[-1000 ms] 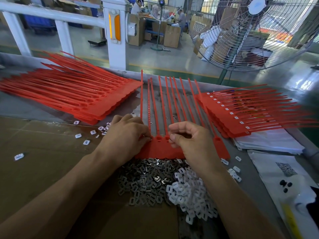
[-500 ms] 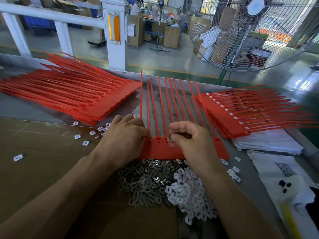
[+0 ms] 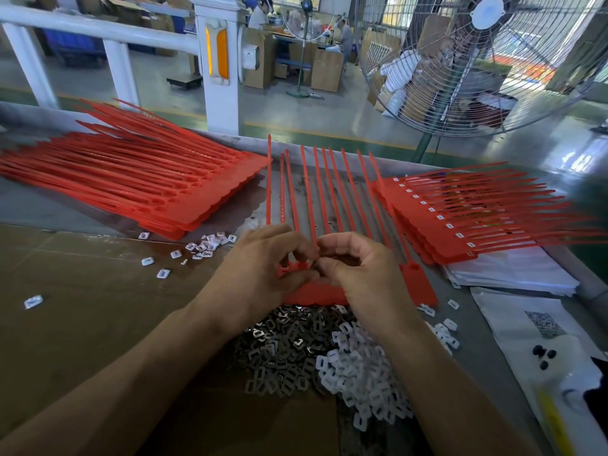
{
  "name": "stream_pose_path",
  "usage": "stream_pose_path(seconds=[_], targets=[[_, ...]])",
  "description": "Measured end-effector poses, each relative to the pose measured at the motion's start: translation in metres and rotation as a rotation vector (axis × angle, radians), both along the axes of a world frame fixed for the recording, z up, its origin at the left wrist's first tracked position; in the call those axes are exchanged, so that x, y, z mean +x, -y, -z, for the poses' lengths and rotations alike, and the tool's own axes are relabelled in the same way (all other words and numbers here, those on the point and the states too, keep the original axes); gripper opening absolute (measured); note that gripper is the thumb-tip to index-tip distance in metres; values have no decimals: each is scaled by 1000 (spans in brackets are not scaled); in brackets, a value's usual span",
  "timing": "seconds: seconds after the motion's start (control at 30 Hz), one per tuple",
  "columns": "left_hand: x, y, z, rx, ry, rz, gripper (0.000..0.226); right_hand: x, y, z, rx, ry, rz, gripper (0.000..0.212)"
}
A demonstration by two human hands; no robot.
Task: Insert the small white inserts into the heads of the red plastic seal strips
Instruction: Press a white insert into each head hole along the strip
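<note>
Head view: the row of red seal strips (image 3: 316,292) lies flat on the table right in front of me, heads toward me, tails fanning away toward the far edge. My left hand (image 3: 260,274) rests over the left end of the heads, fingers curled down onto them, thumb tip meeting the fingers of my right. My right hand (image 3: 365,274) is curled over the middle of the row, thumb and forefinger pinched together at one of the heads; whether a small white insert sits between them I cannot tell, the fingertips hide it. One strip head (image 3: 418,281) shows clear at the right end of the row.

Just under my wrists sits the pile of white inserts (image 3: 365,380), and touching it on the left, a pile of dark metal clips (image 3: 279,353). A few loose white pieces (image 3: 204,246) lie scattered on the brown cardboard (image 3: 82,324) to the left.

Further out, a stack of red strips (image 3: 141,189) on the left; on the right, a stack with white inserts showing in the heads (image 3: 454,222), lying on white sheets (image 3: 513,274). Beyond the table, a big wire fan (image 3: 487,60).
</note>
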State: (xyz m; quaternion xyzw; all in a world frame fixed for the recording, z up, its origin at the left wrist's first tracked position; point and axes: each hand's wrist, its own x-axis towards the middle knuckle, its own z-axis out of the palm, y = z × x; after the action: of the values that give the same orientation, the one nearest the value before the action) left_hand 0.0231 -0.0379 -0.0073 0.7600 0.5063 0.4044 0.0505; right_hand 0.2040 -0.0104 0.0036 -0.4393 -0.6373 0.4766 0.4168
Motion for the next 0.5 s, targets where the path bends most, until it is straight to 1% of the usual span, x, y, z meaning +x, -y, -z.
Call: stream_pose_path(seconds=[0.17,0.27,0.37,0.5], targets=[[-2,-1,-1,1,-49,-18,9,-2,0,0,-35,-53,-9,25],[-4,-2,1,-17,28,-16,5,-1,0,0,-55,-74,-24,21],[-4,-2,2,-36,120,-30,9,-2,2,-1,-13,-4,-44,13],[-4,-2,1,-53,150,-21,9,-1,3,-1,35,76,-46,9]])
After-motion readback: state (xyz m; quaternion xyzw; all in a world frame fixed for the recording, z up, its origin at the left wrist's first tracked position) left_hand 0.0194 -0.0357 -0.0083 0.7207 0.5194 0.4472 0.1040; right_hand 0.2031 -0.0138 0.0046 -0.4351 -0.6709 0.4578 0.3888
